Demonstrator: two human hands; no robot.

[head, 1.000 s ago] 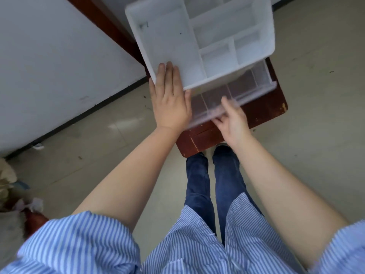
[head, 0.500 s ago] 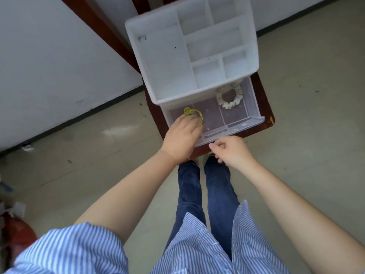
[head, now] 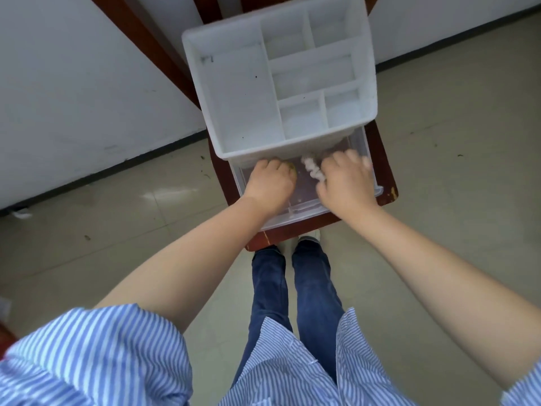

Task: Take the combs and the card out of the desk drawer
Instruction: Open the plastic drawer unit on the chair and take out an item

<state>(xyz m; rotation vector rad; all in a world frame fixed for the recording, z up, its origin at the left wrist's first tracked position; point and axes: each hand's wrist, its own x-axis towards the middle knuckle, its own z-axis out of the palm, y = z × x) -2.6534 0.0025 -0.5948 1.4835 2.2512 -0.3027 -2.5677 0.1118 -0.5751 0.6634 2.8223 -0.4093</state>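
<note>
A clear plastic drawer (head: pixel 295 216) is pulled out from under a white organiser box (head: pixel 243 106) with several empty compartments on top. My left hand (head: pixel 269 184) is inside the drawer's left part, fingers curled over a small yellow ring (head: pixel 292 169) that peeks out at the fingertips. My right hand (head: pixel 347 183) is in the right part, blurred, lying over a white ruffled hair band (head: pixel 312 171). No comb or card shows; the hands and the box hide much of the drawer's inside.
The box stands on a small dark red-brown wooden table (head: pixel 388 183) against a white wall (head: pixel 73 83). Pale tiled floor (head: pixel 453 171) lies on both sides. My legs in blue jeans (head: pixel 292 282) stand right at the table's front edge.
The drawer has been pulled out. My left hand left the box top and went onto the yellow ring. My right hand let go of the drawer front and reached in over the white band.
</note>
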